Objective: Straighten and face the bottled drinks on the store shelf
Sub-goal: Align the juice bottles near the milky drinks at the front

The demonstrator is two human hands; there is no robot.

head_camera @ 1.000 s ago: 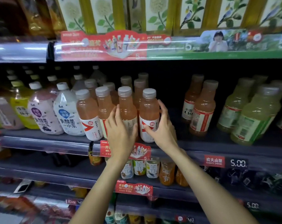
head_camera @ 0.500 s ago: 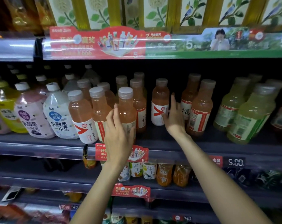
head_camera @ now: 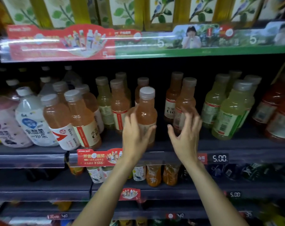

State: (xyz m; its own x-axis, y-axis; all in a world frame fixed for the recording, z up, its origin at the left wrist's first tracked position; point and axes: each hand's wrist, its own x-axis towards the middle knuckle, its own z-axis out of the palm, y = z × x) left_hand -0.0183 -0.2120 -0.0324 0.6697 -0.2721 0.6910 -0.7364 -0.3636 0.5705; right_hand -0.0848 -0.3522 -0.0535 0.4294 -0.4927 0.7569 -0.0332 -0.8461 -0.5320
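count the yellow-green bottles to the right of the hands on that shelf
4 show clearly: a front bottle, one left of it, one behind at right, and one at the back, only its cap showing. More may be hidden behind.

We reached both bare forearms up from six o'clock, converging toward the centre; our left hand stood at about eleven o'clock of the right, its fingers upright and its thumb spread toward three o'clock; our right hand was blurred, fingers splayed and raised toward twelve, thumb jutting toward nine, palm forward.
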